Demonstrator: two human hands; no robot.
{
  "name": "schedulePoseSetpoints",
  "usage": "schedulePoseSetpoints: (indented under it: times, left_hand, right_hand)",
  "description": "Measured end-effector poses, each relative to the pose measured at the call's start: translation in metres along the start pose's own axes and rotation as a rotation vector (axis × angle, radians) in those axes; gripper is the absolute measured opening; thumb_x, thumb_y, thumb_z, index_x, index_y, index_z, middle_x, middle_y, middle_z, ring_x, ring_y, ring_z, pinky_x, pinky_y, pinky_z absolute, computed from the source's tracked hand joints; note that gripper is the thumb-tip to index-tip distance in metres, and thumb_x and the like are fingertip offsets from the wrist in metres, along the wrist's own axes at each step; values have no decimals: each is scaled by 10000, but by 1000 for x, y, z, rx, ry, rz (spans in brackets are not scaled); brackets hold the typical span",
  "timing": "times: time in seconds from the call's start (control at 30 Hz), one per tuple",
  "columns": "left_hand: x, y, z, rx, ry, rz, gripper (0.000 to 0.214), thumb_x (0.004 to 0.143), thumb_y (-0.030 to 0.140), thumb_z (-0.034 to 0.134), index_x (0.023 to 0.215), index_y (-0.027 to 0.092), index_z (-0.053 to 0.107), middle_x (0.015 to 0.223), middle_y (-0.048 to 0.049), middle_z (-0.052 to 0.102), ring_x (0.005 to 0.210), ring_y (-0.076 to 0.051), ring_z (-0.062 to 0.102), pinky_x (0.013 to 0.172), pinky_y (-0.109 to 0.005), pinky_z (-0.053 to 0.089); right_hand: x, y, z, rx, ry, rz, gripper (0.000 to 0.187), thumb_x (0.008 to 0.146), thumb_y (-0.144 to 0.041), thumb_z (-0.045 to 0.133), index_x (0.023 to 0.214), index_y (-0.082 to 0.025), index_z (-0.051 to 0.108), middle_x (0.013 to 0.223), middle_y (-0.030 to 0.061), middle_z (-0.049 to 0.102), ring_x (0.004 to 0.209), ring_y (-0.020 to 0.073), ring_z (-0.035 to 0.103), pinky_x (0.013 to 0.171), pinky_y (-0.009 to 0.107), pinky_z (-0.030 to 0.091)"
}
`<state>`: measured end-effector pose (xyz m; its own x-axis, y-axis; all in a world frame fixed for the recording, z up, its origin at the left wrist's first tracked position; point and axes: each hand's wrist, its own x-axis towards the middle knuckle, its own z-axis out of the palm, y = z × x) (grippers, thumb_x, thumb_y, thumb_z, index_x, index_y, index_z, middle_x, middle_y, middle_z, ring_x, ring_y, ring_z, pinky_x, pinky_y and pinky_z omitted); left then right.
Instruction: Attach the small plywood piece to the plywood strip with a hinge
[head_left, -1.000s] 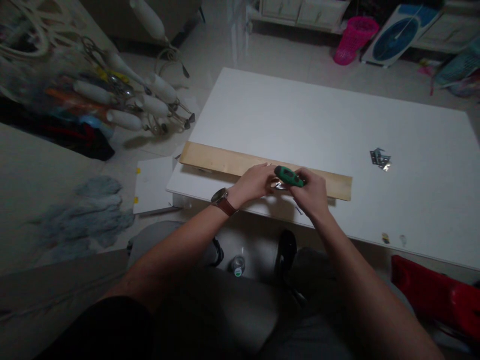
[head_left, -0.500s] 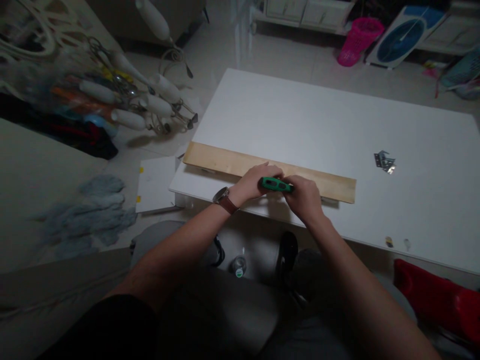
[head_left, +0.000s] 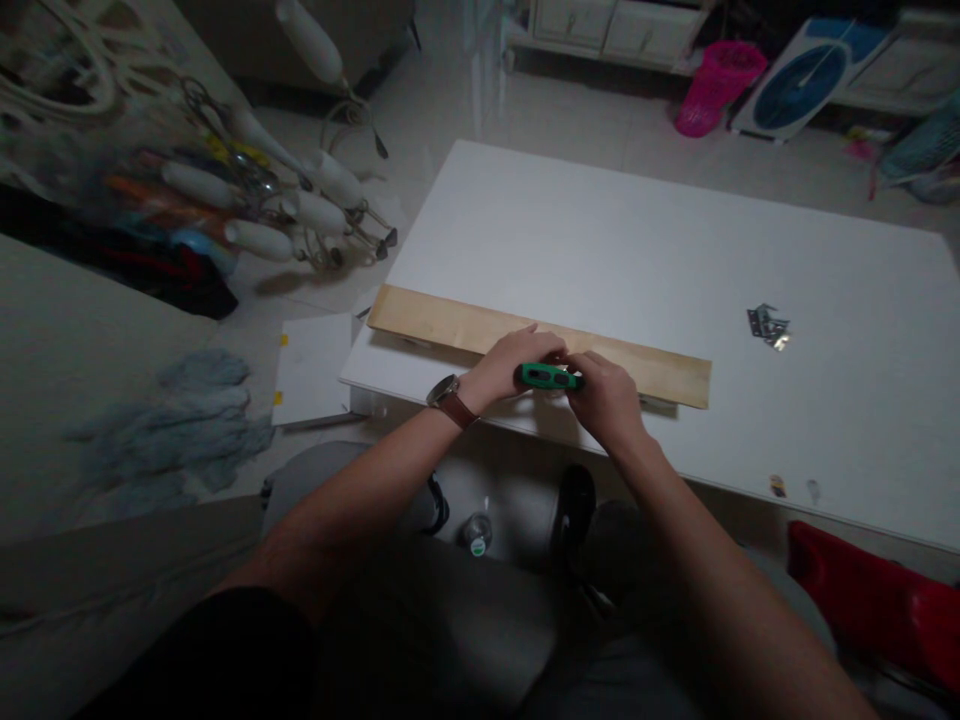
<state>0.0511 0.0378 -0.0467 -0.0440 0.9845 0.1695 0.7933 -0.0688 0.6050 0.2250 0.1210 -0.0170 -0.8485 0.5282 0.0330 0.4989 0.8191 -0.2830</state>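
A green-and-black screwdriver handle (head_left: 549,377) lies level between my two hands, above the front edge of the white board. Its right end runs into the closed fingers of my right hand (head_left: 606,395), which hide the shaft. Close against it, my left hand (head_left: 514,362) wears a watch (head_left: 444,389); its fingers are bent together, and what they pinch is hidden. Something pale and see-through shows under the handle, too unclear to name. Beneath and behind both hands stretches a long tan wooden strip (head_left: 442,318), lying along the white board (head_left: 600,230).
Metal brackets (head_left: 768,326) lie on the board's right side, with two small pieces near its front edge. A lamp with several white shades (head_left: 259,240) stands left. A bottle (head_left: 478,533) is on the floor between my feet; a red object (head_left: 870,590) sits right.
The screwdriver handle has shifted very slightly left and down and turned a little. Both hands stay almost in place beside the wooden strip.
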Motion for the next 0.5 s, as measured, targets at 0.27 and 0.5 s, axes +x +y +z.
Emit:
schedulePoseSetpoints:
  times: [0.27,0.5]
  left_hand:
    - [2,-2,2,20,-1,5,103,983,190,614,891,210,656,904,-10,762,876,-202,706,1243,-507,398]
    - [-2,-7,2,-43,17,29,50,989,212,635,988,223,683,984,-13,786,950,-213,729,1259,-540,379]
  right_hand:
    - [0,2,-1,38,10,-52,318,881,-141,635,1156,-199,783,1138,115,774,936,273,708,682,314,412]
    - [1,1,1,-71,-46,-12,342,965,-150,551,1213,-201,781,1088,125,771,822,258,688,619,334,339]
